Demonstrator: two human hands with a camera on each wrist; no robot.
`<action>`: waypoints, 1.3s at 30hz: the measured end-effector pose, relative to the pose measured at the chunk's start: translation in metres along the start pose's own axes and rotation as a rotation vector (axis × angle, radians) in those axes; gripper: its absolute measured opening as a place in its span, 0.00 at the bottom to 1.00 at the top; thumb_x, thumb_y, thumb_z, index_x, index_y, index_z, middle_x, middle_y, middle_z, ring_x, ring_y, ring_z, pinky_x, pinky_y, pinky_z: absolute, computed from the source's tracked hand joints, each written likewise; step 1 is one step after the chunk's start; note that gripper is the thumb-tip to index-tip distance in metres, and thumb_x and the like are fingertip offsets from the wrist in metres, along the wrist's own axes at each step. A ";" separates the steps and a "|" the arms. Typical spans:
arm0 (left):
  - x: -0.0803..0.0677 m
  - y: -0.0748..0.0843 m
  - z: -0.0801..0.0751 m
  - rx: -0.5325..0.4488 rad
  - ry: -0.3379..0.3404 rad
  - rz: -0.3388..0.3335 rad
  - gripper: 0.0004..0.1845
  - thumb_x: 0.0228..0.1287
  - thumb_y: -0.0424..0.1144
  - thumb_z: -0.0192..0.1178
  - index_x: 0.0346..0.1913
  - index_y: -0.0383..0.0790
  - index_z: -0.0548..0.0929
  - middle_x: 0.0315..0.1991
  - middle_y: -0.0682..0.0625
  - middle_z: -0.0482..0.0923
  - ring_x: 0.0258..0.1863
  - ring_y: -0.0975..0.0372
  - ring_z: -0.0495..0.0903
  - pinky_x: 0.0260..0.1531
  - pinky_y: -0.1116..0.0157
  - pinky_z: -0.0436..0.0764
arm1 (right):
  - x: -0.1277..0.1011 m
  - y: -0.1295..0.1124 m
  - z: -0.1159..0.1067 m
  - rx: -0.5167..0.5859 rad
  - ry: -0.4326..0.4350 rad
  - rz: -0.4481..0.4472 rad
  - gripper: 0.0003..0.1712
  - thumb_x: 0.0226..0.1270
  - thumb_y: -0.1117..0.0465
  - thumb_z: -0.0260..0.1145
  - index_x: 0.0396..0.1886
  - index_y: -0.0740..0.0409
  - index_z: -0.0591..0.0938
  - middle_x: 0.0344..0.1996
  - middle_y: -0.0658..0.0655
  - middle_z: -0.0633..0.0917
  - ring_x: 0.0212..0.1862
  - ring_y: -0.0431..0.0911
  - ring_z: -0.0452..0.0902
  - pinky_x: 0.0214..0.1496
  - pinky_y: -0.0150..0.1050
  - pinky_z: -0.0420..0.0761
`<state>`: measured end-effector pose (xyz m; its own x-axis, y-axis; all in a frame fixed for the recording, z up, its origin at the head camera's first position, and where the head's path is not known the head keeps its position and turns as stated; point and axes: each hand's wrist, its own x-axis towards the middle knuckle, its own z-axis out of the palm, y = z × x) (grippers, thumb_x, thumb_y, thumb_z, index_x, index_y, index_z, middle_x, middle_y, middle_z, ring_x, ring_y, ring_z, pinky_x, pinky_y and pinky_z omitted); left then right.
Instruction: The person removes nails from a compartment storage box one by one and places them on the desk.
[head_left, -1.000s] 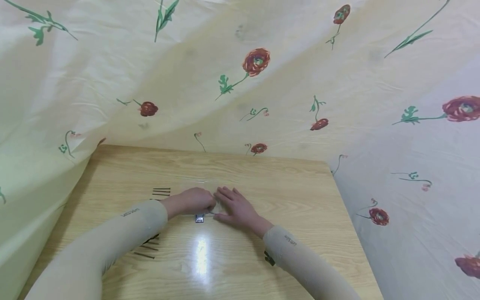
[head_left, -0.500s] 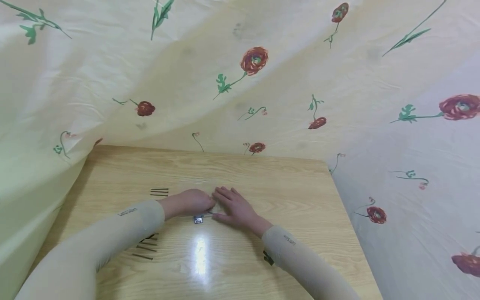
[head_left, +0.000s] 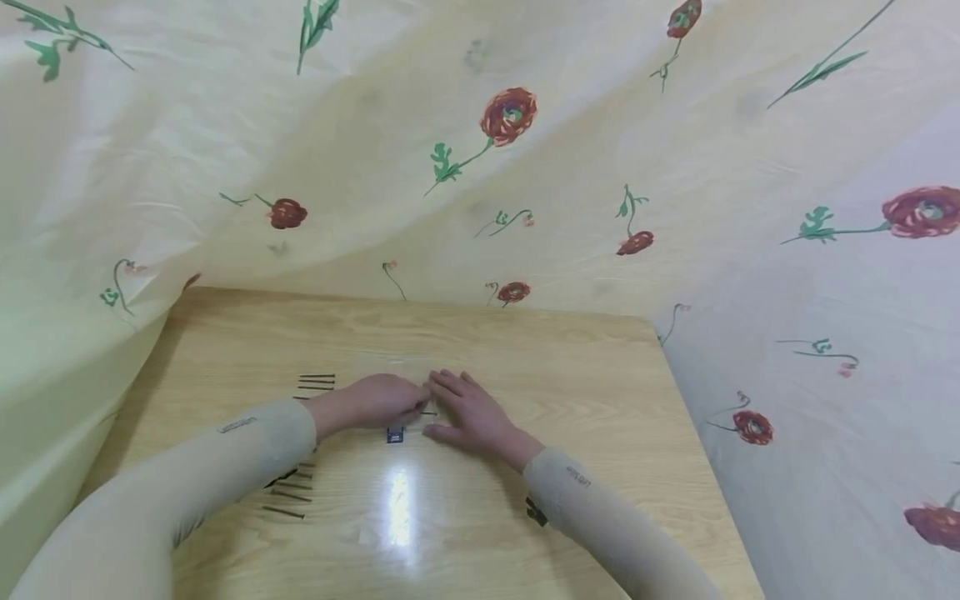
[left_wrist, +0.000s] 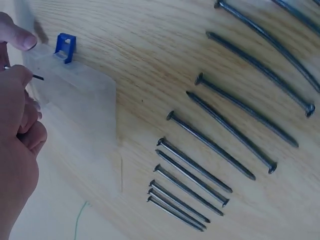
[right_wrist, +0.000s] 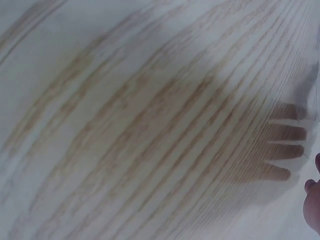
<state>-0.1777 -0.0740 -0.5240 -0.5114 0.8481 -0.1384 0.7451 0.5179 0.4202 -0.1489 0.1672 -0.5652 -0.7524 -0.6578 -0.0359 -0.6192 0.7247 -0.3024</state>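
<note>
A clear plastic case (left_wrist: 82, 100) with a blue latch (left_wrist: 65, 47) lies on the wooden table, under and beside both hands. In the left wrist view my left hand (left_wrist: 17, 112) pinches a thin dark nail (left_wrist: 38, 77) above the case's edge; its fingers are curled and hide most of the shank. From the head, the left hand (head_left: 382, 400) is over the case, the nail (head_left: 429, 413) poking out towards the right hand. My right hand (head_left: 474, 417) rests palm down at the case's right side with fingers extended. The right wrist view catches only a bit of that hand (right_wrist: 312, 205).
Several loose nails (left_wrist: 212, 135) of graded lengths lie in a row on the table (head_left: 570, 392) left of the case, partly beneath the left forearm in the head view. A flowered curtain (head_left: 360, 167) hangs round the table's back and sides.
The left hand has shifted slightly left, and the nail at its fingertips now shows more plainly between the hands. The right hand stays in place.
</note>
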 end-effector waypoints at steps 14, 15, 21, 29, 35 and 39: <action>-0.026 -0.007 -0.038 0.014 0.104 -0.059 0.02 0.74 0.37 0.64 0.40 0.45 0.83 0.31 0.57 0.83 0.27 0.68 0.77 0.32 0.67 0.82 | 0.000 -0.003 -0.004 -0.039 -0.016 0.011 0.48 0.74 0.33 0.66 0.83 0.53 0.67 0.83 0.56 0.64 0.84 0.52 0.55 0.86 0.53 0.49; -0.029 -0.008 -0.042 0.025 0.106 -0.061 0.02 0.74 0.36 0.64 0.40 0.45 0.83 0.31 0.57 0.82 0.27 0.68 0.76 0.32 0.67 0.81 | 0.000 -0.004 -0.004 -0.043 -0.016 0.011 0.48 0.74 0.33 0.66 0.83 0.52 0.67 0.83 0.55 0.64 0.84 0.52 0.55 0.86 0.53 0.49; -0.053 -0.008 -0.058 0.064 0.100 -0.097 0.05 0.71 0.35 0.65 0.37 0.47 0.81 0.29 0.59 0.80 0.27 0.68 0.74 0.31 0.65 0.80 | 0.001 -0.003 -0.004 -0.026 -0.011 0.011 0.47 0.74 0.33 0.66 0.83 0.52 0.67 0.83 0.55 0.64 0.84 0.52 0.55 0.86 0.54 0.49; -0.089 -0.005 -0.052 0.104 0.058 -0.109 0.08 0.70 0.34 0.67 0.34 0.48 0.80 0.25 0.59 0.77 0.24 0.69 0.71 0.28 0.66 0.78 | -0.001 0.000 0.000 -0.025 -0.007 0.017 0.48 0.75 0.32 0.64 0.84 0.52 0.66 0.83 0.55 0.64 0.85 0.52 0.54 0.86 0.52 0.48; -0.119 0.009 -0.034 0.102 -0.010 -0.124 0.11 0.69 0.34 0.70 0.32 0.49 0.79 0.25 0.60 0.75 0.25 0.69 0.71 0.29 0.66 0.79 | -0.002 -0.002 -0.004 -0.018 -0.010 0.020 0.47 0.75 0.32 0.64 0.83 0.52 0.66 0.83 0.55 0.63 0.85 0.52 0.54 0.86 0.52 0.47; -0.137 0.020 -0.019 0.105 -0.059 -0.114 0.12 0.67 0.35 0.72 0.31 0.50 0.78 0.25 0.61 0.75 0.25 0.70 0.72 0.28 0.66 0.80 | -0.001 -0.003 -0.004 -0.002 -0.002 0.009 0.47 0.76 0.33 0.64 0.83 0.52 0.66 0.83 0.56 0.64 0.85 0.53 0.54 0.86 0.53 0.48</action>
<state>-0.1010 -0.1826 -0.4792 -0.5718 0.7865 -0.2332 0.7258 0.6175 0.3030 -0.1476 0.1666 -0.5607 -0.7572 -0.6519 -0.0407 -0.6129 0.7308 -0.3005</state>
